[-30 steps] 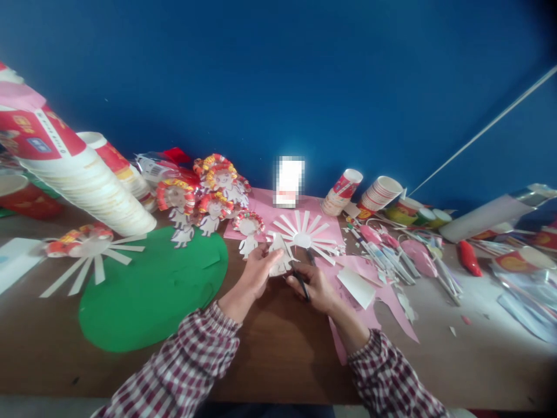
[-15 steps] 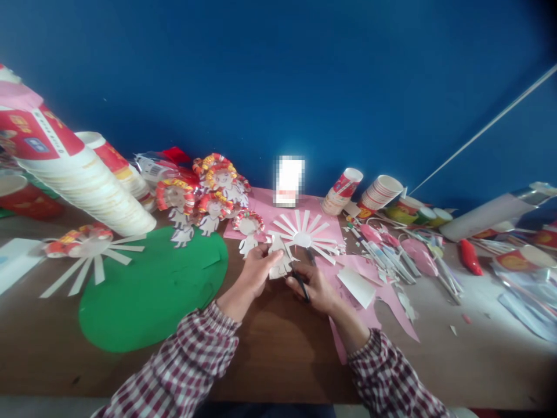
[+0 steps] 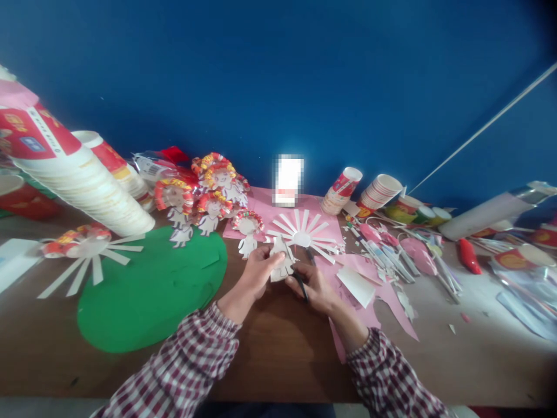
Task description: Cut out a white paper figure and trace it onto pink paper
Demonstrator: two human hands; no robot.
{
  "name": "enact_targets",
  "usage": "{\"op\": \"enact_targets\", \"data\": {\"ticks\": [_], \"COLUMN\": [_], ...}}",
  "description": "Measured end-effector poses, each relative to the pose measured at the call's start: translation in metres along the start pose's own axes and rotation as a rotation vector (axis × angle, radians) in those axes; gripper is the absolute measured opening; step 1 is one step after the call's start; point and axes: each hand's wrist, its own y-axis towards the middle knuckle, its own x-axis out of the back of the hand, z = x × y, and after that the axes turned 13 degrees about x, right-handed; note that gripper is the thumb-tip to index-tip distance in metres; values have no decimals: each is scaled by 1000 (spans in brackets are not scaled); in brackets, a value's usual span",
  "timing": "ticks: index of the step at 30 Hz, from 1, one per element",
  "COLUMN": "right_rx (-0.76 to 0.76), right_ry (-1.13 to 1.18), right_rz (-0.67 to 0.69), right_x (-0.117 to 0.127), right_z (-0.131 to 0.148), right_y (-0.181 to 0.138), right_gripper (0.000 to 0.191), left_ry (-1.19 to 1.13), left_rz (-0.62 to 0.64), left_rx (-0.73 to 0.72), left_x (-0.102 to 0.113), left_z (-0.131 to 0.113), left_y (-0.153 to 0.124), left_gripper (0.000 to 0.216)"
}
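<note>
The cup tower point(image 3: 87, 186) stands left, behind the mat point(image 3: 143, 313); figures point(image 3: 210, 223) cluster at the mat's back right. Centre, the cutout point(image 3: 279, 264) is in the left hand point(image 3: 256, 273), scissors point(image 3: 301, 288) in the right hand point(image 3: 317, 287); beyond, a strip fan point(image 3: 301, 239) on paper point(image 3: 261, 208). Right lies clutter point(image 3: 418, 255), with cups point(image 3: 342, 191) behind, by the wall point(image 3: 348, 87)

Green sheet point(image 3: 148, 307) on brown table point(image 3: 274, 360)

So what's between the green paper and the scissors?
Some bare table, then the left hand holding a white paper cutout; the head view shows it.
</note>
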Motion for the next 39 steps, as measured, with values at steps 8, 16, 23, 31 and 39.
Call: {"op": "enact_targets", "data": {"ticks": [8,16,23,31,39], "right_rx": [38,47,43,12,51], "right_ry": [3,14,66,180,292], "right_rz": [14,2,25,6,53], "right_x": [0,1,1,1,4], "right_z": [-4,-4,-4,-7,-5], "right_y": [0,1,2,2,4], "right_gripper": [32,33,31,27,25], "left_ry": [-18,-34,-65,-113,-178], "left_rz": [3,21,-21,29,61], "left_rx": [4,13,10,70,141], "left_x": [-1,0,1,0,3], "left_z": [0,0,-2,-8,-6], "left_y": [-1,1,2,-2,-2], "left_gripper": [21,23,31,22,17]}}
